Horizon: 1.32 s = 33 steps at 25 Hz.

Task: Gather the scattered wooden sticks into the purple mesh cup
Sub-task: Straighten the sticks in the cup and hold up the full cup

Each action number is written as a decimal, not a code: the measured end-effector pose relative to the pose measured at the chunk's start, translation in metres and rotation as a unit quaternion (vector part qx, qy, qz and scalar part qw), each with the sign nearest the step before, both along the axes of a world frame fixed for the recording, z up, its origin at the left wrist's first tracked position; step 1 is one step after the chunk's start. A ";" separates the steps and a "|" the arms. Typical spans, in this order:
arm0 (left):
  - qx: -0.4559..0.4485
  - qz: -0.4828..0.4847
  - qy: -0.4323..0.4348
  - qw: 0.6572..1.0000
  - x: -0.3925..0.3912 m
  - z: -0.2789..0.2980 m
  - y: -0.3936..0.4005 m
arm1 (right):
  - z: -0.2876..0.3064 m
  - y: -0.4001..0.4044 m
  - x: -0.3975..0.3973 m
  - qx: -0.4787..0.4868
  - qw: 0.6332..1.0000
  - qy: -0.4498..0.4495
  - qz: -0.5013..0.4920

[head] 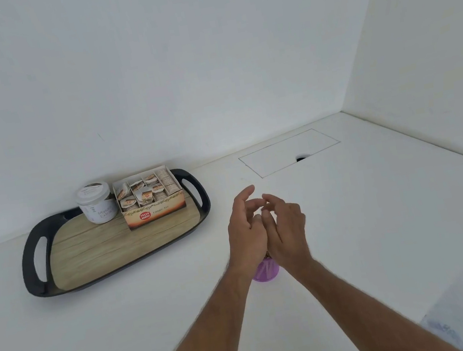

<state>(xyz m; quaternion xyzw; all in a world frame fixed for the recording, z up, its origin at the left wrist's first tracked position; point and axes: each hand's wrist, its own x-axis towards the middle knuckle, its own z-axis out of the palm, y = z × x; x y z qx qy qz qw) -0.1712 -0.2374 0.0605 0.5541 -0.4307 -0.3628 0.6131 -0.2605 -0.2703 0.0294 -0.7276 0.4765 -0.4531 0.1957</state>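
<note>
Head view shows the left hand (245,228) and right hand (286,227) pressed together over the small purple mesh cup (266,272), fingers loosely apart, holding nothing I can make out. Thin wooden sticks (267,267) already stand inside; none lie loose on the white counter (356,231), so gathering looks near done. Next, the hands should lift away toward six o'clock without tipping the cup.

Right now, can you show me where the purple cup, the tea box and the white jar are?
purple mesh cup (266,273): head view, on its side wall below the hands.
tea box (155,214): head view, on its printed front.
white jar (98,211): head view, on its label.
</note>
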 end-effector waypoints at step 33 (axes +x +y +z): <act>0.384 0.160 -0.516 0.749 0.201 -0.132 0.176 | -0.064 0.031 0.003 0.213 0.967 -0.139 0.016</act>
